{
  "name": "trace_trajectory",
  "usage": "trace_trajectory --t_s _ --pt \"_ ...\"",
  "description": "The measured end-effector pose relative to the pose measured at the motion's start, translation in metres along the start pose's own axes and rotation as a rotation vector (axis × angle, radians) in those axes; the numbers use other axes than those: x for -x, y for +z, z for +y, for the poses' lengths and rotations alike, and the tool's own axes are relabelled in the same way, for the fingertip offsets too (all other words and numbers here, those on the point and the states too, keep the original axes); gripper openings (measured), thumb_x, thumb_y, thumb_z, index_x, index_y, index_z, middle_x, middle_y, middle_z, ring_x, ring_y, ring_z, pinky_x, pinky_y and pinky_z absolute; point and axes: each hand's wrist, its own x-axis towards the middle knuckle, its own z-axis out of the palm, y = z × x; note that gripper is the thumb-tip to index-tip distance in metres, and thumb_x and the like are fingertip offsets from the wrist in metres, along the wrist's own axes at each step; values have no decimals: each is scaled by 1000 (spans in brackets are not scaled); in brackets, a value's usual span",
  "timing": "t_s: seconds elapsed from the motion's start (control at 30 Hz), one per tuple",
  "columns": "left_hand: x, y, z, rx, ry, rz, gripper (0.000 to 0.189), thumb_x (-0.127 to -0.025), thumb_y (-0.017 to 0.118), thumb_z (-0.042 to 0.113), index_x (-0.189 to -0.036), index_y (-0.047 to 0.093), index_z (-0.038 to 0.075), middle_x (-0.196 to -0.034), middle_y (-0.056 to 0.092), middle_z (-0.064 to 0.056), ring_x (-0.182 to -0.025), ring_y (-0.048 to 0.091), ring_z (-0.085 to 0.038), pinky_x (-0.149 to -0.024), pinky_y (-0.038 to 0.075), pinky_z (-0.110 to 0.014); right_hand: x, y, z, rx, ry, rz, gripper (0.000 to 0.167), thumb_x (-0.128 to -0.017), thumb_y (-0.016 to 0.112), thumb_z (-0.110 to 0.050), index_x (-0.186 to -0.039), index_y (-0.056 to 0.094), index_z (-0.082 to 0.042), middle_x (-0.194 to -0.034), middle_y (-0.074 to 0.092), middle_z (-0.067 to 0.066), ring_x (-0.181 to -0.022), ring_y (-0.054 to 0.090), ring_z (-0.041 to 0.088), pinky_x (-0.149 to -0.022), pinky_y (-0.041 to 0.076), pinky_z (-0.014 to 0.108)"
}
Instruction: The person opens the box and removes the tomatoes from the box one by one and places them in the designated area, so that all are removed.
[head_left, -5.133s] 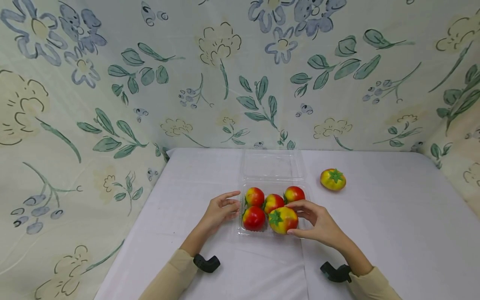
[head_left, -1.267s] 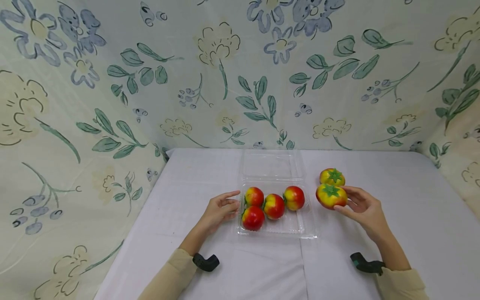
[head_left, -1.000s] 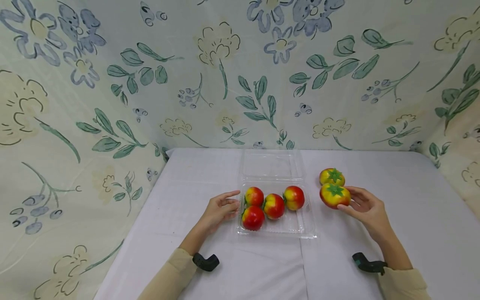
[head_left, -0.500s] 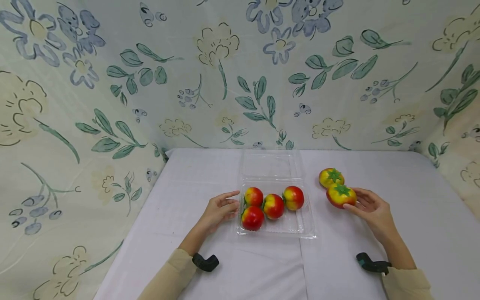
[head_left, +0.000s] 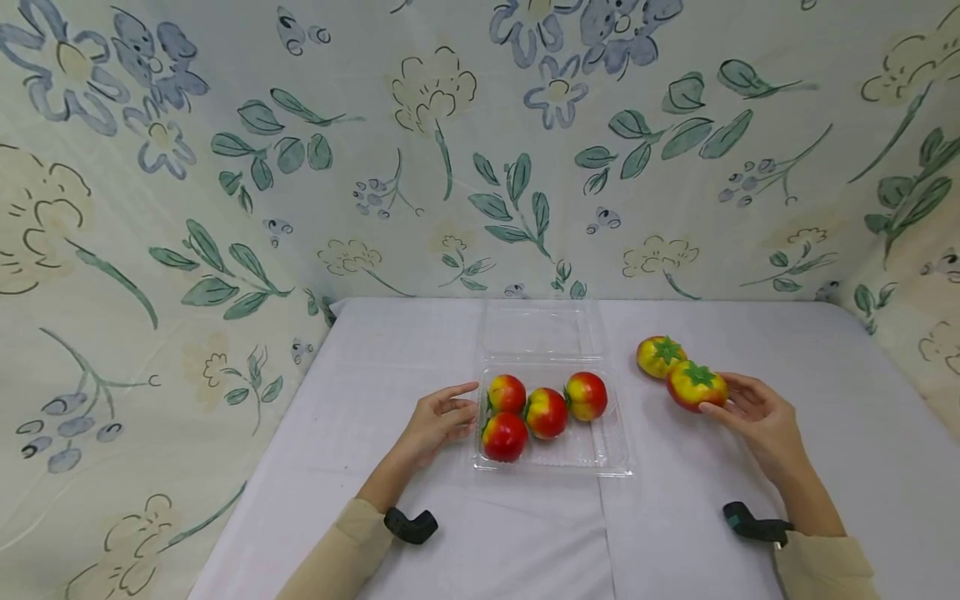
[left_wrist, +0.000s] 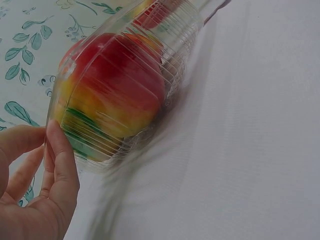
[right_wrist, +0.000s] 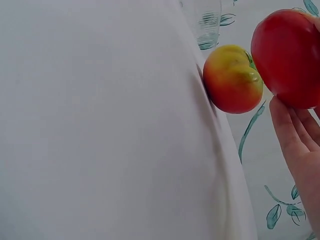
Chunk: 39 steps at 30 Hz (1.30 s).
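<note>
My right hand (head_left: 765, 421) grips a red-and-yellow tomato (head_left: 697, 386) with a green star-shaped calyx, thumb on the near side. In the right wrist view this held tomato (right_wrist: 287, 57) appears off the cloth, beside another tomato (right_wrist: 232, 80) lying on it. That second tomato (head_left: 661, 357) sits just behind and left of the held one in the head view. My left hand (head_left: 441, 425) pinches the left rim of a clear plastic clamshell box (head_left: 577, 454); in the left wrist view fingertips (left_wrist: 59, 137) touch its ribbed wall. Several tomatoes (head_left: 505, 437) lie in the box.
The box's clear lid (head_left: 542, 329) is laid back toward the rear of the table. A white cloth (head_left: 420, 333) covers the table, and a floral curtain (head_left: 450, 167) hangs behind and at the sides. Each wrist wears a black camera mount (head_left: 411, 526).
My right hand has lifted a tomato out of the box's front right and carried it right, beside the loose one; it still drifts right. My left hand stays on the rim.
</note>
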Motion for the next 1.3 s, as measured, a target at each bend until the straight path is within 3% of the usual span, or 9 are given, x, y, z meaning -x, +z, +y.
trace_trajectory --t_s 0.53,1.07,1.3 --pt "0 -1 -1 -2 -13 1 46 -95 68 6 -139 58 5 -106 65 -13 -80 66 -18 -78 59 -30 -8 -19 3 -184 50 42 48 -83 77 5 -126 60 -10 -120 58 -9 -107 57 -3 -84 48 8" --pt "0 -2 -1 -10 1 -10 45 -95 68 8 -139 57 5 -105 65 -12 -79 66 -18 -78 59 -30 -12 -26 6 -223 81 55 48 -84 76 5 -125 60 -13 -120 57 -9 -106 57 -4 -82 47 7" --pt "-1 -1 0 -6 -8 -2 45 -95 68 7 -139 58 6 -106 65 -13 -79 66 -17 -77 59 -29 -15 -26 6 -191 142 82 49 -84 79 -2 -125 58 -17 -120 55 -11 -107 54 -3 -80 47 6"
